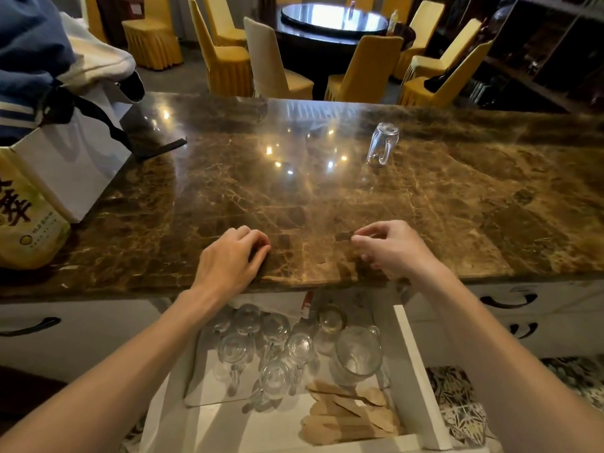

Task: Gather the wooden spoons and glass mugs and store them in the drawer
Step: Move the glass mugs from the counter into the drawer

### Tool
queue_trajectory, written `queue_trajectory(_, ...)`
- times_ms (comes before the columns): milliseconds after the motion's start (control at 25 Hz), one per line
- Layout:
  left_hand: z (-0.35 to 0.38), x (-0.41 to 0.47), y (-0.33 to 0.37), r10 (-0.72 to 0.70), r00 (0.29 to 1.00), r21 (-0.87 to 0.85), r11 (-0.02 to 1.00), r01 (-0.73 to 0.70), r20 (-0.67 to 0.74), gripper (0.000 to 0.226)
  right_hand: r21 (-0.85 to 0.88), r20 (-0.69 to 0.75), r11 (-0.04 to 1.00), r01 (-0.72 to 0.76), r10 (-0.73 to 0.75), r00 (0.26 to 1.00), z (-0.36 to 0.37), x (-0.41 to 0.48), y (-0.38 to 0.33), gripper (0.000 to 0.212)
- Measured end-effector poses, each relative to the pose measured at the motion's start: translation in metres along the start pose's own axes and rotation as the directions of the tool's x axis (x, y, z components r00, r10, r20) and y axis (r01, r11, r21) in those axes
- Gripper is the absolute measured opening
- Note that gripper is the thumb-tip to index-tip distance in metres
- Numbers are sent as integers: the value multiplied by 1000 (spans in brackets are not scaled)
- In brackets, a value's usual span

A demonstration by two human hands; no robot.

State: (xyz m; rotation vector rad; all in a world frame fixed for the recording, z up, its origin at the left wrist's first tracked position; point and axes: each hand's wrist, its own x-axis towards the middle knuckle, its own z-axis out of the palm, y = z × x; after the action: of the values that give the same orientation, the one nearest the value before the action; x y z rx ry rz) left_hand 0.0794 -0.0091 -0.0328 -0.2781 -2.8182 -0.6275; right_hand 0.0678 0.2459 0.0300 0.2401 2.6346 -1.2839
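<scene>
While both hands (310, 253) hover released, one glass mug (383, 143) stands inverted — far across the countertop (474, 197), unobstructed.

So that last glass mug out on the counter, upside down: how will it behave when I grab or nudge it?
The glass mug stands rim-down, so it probably sits steadily, but it is taller than wide and could tip if pushed near its top. On the glossy marble counter it would likely slide easily. It looks like clear glass: rigid, smooth, breakable. Its side handle offers a likely surer grip.

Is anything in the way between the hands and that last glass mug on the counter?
Nothing visible. Only bare marble counter lies between the right hand, the left hand and the glass mug, which stands upside down farther back.
</scene>
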Motion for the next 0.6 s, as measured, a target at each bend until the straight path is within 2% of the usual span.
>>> queue_trajectory(120,6,-2,4,35,997,35,999,-33,-70,15,39,-186,997,66,-57,981,-11,21,-4,17)
queue_trajectory(240,9,-5,3,37,995,15,999,-36,-92,11,57,-305,993,107,-84,949,-22,48,-7,19)
queue_trajectory(600,11,-5,2,-8,999,-25,1000,7,-47,5,60,-491,992,112,-69,868,-42,131,-4,24)
